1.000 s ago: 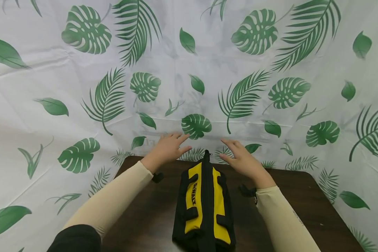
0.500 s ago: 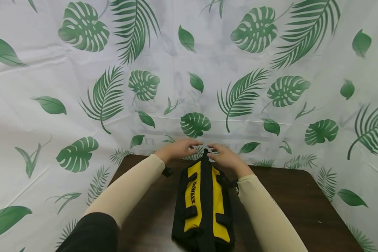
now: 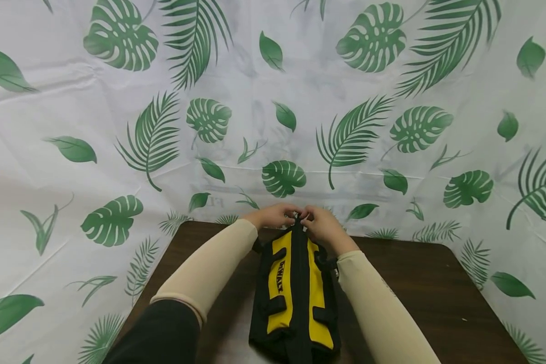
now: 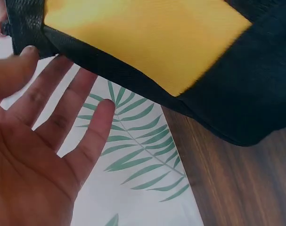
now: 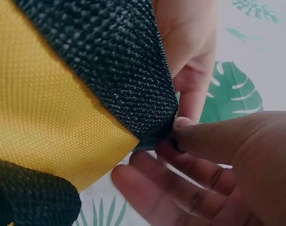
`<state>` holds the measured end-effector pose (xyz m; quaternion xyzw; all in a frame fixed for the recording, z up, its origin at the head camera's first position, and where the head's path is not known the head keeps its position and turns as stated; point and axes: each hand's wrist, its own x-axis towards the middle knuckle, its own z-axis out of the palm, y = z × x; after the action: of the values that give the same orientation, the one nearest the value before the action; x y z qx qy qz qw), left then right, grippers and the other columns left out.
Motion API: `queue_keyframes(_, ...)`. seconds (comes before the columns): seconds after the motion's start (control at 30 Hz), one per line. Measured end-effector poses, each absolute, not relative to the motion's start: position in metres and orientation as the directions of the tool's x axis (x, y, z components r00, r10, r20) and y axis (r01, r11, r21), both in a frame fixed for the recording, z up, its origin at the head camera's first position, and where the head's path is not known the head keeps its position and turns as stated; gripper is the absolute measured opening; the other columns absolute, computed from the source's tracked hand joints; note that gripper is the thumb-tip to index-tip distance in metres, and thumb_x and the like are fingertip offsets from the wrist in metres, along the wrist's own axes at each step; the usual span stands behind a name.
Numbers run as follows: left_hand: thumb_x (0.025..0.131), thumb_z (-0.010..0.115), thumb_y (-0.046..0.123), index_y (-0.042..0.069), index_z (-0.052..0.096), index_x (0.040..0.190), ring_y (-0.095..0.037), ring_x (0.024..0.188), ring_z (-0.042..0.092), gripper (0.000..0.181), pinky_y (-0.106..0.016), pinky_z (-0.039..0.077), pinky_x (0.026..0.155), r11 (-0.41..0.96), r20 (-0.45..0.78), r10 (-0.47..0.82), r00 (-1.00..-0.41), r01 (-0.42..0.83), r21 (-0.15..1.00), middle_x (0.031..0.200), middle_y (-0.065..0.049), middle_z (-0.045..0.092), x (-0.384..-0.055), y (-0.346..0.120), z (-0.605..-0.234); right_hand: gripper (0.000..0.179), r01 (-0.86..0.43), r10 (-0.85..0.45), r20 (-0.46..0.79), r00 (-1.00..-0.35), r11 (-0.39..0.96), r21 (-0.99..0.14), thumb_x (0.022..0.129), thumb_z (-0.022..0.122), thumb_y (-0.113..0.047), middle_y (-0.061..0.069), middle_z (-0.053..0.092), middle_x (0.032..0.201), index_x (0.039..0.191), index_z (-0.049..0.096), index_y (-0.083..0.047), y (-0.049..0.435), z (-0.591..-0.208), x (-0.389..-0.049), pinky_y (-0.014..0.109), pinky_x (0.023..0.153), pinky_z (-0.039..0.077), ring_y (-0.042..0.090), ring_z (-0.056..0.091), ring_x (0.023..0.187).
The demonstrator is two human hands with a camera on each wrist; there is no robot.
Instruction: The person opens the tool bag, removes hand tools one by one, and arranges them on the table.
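Observation:
A yellow and black DeWalt tool bag (image 3: 316, 288) lies lengthwise on the dark wooden table, its zip strip facing up. Both hands meet at its far end, around the black tab (image 3: 298, 221) where the zip ends. My left hand (image 3: 273, 216) pinches this tab between thumb and fingers; in the left wrist view its other fingers (image 4: 102, 117) spread out below the bag's edge. From the other side my right hand (image 3: 324, 227) pinches at the tip, thumb (image 5: 204, 139) against forefinger. The small part between those fingertips is mostly hidden.
The brown table (image 3: 414, 283) ends just beyond the hands. Behind it hangs a white cloth (image 3: 255, 76) printed with green leaves. Black webbing loops (image 3: 276, 306) stand up along the bag's sides.
Both hands have come inward from either side of the bag's far end and taken hold of the tab there. The bag has stayed in place.

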<state>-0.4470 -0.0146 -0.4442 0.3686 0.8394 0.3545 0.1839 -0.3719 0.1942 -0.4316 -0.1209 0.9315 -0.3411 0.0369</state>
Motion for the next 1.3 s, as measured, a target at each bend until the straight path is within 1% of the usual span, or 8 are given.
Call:
queue_keyframes(0.07, 0.115, 0.052, 0.009, 0.012, 0.058, 0.158, -0.039, 0.127, 0.070, 0.043, -0.057, 0.058, 0.106, 0.485, -0.033, 0.740, -0.672, 0.498, 0.719, 0.146, -0.021, 0.067, -0.450, -0.012, -0.444, 0.011, -0.194, -0.240, 0.018, -0.971, 0.740, -0.644, 0.113, 0.061, -0.017, 0.021, 0.073, 0.111, 0.113, 0.068, -0.008, 0.194, -0.431, -0.371, 0.036, 0.062, 0.054, 0.026, 0.065, 0.069)
queue_keyframes(0.27, 0.113, 0.057, 0.007, 0.009, 0.073, 0.131, -0.032, 0.105, 0.077, 0.024, -0.042, 0.064, 0.091, 0.522, 0.020, 0.700, -0.714, 0.530, 0.669, 0.122, -0.017, 0.077, -0.453, -0.009, -0.441, 0.012, -0.197, -0.221, 0.041, -0.974, 0.752, -0.629, 0.113, 0.063, -0.018, 0.019, 0.074, 0.110, 0.109, 0.069, -0.008, 0.191, -0.433, -0.371, 0.035, 0.065, 0.057, 0.031, 0.070, 0.079)
queue_keyframes(0.43, 0.113, 0.056, 0.003, 0.002, 0.071, 0.114, -0.038, 0.106, 0.075, 0.015, -0.055, 0.062, 0.096, 0.505, 0.015, 0.707, -0.707, 0.519, 0.690, 0.116, -0.023, 0.076, -0.448, -0.008, -0.442, 0.011, -0.277, -0.263, 0.108, -0.959, 0.784, -0.556, 0.110, 0.067, -0.014, 0.011, 0.075, 0.102, 0.102, 0.071, -0.009, 0.191, -0.436, -0.366, 0.036, 0.070, 0.053, 0.022, 0.065, 0.080)
queue_keyframes(0.53, 0.113, 0.056, 0.002, 0.000, 0.071, 0.112, -0.040, 0.108, 0.075, 0.015, -0.059, 0.061, 0.098, 0.508, 0.006, 0.707, -0.707, 0.514, 0.691, 0.116, -0.024, 0.075, -0.445, -0.008, -0.444, 0.013, -0.323, -0.304, 0.124, -0.945, 0.789, -0.523, 0.109, 0.069, -0.013, 0.006, 0.075, 0.096, 0.096, 0.072, -0.011, 0.191, -0.439, -0.360, 0.036, 0.072, 0.053, 0.019, 0.064, 0.079)
queue_keyframes(0.83, 0.113, 0.056, 0.002, 0.002, 0.070, 0.113, -0.034, 0.098, 0.076, 0.014, -0.050, 0.066, 0.083, 0.541, 0.029, 0.680, -0.733, 0.528, 0.655, 0.107, -0.021, 0.078, -0.442, -0.008, -0.446, 0.014, -0.393, -0.398, 0.104, -0.912, 0.769, -0.504, 0.108, 0.070, -0.014, 0.002, 0.072, 0.092, 0.094, 0.069, -0.016, 0.195, -0.438, -0.335, 0.035, 0.070, 0.049, 0.016, 0.059, 0.074)
queue_keyframes(1.07, 0.113, 0.055, 0.002, 0.002, 0.069, 0.114, -0.028, 0.094, 0.076, 0.014, -0.049, 0.067, 0.083, 0.551, 0.047, 0.649, -0.759, 0.512, 0.659, 0.104, -0.017, 0.078, -0.440, -0.008, -0.444, 0.012, -0.432, -0.437, 0.115, -0.892, 0.750, -0.501, 0.105, 0.074, -0.015, -0.004, 0.071, 0.092, 0.095, 0.070, -0.020, 0.200, -0.437, -0.303, 0.032, 0.071, 0.051, 0.011, 0.060, 0.076)
queue_keyframes(1.17, 0.114, 0.055, 0.003, 0.003, 0.070, 0.116, -0.029, 0.095, 0.076, 0.016, -0.045, 0.067, 0.080, 0.565, 0.054, 0.642, -0.765, 0.519, 0.641, 0.106, -0.018, 0.079, -0.440, -0.008, -0.446, 0.012, -0.449, -0.450, 0.128, -0.884, 0.740, -0.501, 0.105, 0.074, -0.014, -0.005, 0.070, 0.093, 0.096, 0.071, -0.021, 0.201, -0.439, -0.286, 0.029, 0.070, 0.052, 0.009, 0.060, 0.076)
queue_keyframes(1.3, 0.114, 0.054, 0.004, 0.005, 0.071, 0.118, -0.028, 0.096, 0.077, 0.017, -0.034, 0.065, 0.073, 0.574, 0.063, 0.640, -0.766, 0.531, 0.623, 0.108, -0.018, 0.079, -0.440, -0.008, -0.450, 0.013, -0.483, -0.486, 0.137, -0.863, 0.715, -0.505, 0.104, 0.075, -0.012, -0.005, 0.070, 0.091, 0.096, 0.071, -0.022, 0.203, -0.440, -0.265, 0.027, 0.069, 0.053, 0.007, 0.060, 0.075)
